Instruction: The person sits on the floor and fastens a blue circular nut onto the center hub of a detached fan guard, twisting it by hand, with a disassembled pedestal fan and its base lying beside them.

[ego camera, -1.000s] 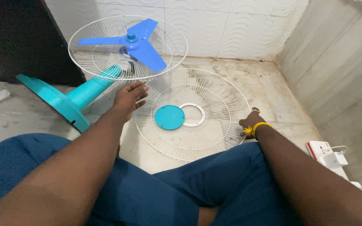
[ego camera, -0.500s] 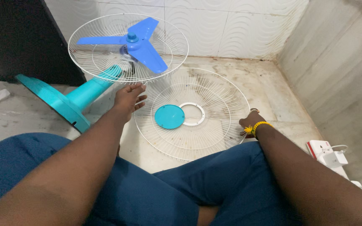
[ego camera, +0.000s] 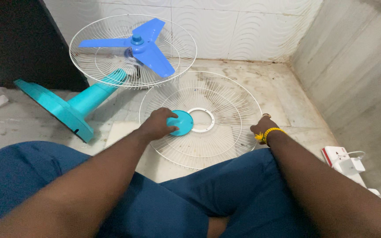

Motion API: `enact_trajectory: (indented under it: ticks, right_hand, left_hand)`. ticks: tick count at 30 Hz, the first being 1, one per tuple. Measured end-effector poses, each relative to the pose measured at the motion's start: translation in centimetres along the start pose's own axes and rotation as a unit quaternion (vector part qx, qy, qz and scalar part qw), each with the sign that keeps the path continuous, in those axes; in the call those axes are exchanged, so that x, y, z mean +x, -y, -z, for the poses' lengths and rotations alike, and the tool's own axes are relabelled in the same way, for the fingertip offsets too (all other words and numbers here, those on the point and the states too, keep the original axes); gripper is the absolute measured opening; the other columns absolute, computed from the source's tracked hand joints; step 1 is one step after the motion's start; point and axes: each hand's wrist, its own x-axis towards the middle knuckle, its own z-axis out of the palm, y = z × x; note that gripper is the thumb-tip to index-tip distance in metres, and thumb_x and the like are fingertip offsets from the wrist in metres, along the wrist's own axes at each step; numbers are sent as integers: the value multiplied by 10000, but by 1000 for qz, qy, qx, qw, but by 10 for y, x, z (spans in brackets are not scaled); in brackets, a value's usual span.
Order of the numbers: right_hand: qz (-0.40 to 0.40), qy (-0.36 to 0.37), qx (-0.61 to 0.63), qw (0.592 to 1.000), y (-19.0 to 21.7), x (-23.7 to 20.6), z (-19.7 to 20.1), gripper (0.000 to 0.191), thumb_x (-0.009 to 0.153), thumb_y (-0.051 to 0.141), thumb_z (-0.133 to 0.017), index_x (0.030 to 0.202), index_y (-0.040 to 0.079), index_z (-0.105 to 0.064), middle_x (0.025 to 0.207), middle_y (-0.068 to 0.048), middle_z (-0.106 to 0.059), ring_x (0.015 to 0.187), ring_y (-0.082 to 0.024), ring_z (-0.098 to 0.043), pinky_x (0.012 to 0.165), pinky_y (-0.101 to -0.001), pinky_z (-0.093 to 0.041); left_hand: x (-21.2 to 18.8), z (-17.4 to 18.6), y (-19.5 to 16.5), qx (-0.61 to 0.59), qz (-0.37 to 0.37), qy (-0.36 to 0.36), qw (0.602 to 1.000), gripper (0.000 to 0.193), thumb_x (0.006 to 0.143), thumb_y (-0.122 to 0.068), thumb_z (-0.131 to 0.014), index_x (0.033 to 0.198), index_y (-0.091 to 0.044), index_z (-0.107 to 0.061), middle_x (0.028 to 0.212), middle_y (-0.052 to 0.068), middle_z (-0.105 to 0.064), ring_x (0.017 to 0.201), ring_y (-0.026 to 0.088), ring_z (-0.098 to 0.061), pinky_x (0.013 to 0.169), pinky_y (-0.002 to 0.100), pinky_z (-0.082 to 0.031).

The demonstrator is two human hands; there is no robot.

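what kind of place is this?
Probably a room corner in a home, used for floor-level work: stained tiled floor, patterned white wall tiles, and a power strip by the wall. A dismantled teal standing fan lies there.

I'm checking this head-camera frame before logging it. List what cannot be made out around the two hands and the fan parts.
- Left hand: fingertips hidden behind the teal round cap; its grip is unclear.
- Right hand: fingers curl over the loose wire guard rim, hiding the contact.
- Fan motor behind the blue blades: masked by blades and rear guard.
- White plug block: its lead is cut off by the right edge.
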Motion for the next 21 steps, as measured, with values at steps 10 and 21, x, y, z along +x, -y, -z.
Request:
enact_trajectory:
  ticks: [10, 21]
  right_hand:
    - [256, -79, -119, 956, 31, -36, 9, 588, 773, 264, -775, 1343, 266, -635, 1609, -57, -359, 1500, -342, -330, 1125, -523, -423]
    - [-28, -82, -152, 985, 28, -50, 27, 680, 921, 271, -627, 1554, 146, -412, 1545, -111, -463, 1492, -358, -379, 1122, -607, -389]
  left_hand:
    - [-11, -12, -15, 137, 87, 131, 978, 623, 714, -590, -837, 1171, -185, -710, 1432, 145, -554, 1336, 339, -550, 1106, 443, -476]
    - [-7, -14, -24, 160, 141, 126, 969, 1120, 777, -699, -782, 1505, 34, -349, 1606, 293, -304, 1494, 410, -342, 1211, 563, -301]
